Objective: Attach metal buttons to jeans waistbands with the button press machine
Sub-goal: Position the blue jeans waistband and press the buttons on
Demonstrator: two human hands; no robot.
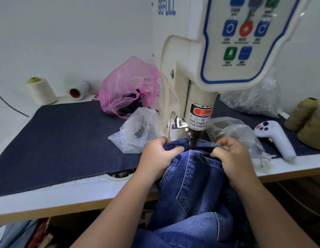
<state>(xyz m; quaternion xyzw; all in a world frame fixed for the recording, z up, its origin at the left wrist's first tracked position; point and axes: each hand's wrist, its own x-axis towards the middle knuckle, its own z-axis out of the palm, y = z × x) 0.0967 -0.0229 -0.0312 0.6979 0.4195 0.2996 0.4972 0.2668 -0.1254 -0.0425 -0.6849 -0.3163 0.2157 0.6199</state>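
Both hands pinch the jeans waistband [196,149], which lies crosswise directly under the press head [195,140] of the button press machine [200,77]: the left hand [159,154] has its grip clamped on the denim just left of the head, the right hand [230,154] just right of it, about equally near, so I judge the coming stroke falls between the two thumbs with little spare room. Outward from the head, a clear plastic bag [136,131] lies to its left on the table [66,192], a white handheld controller [275,138] well to its right, and the jeans legs hang off the near edge.
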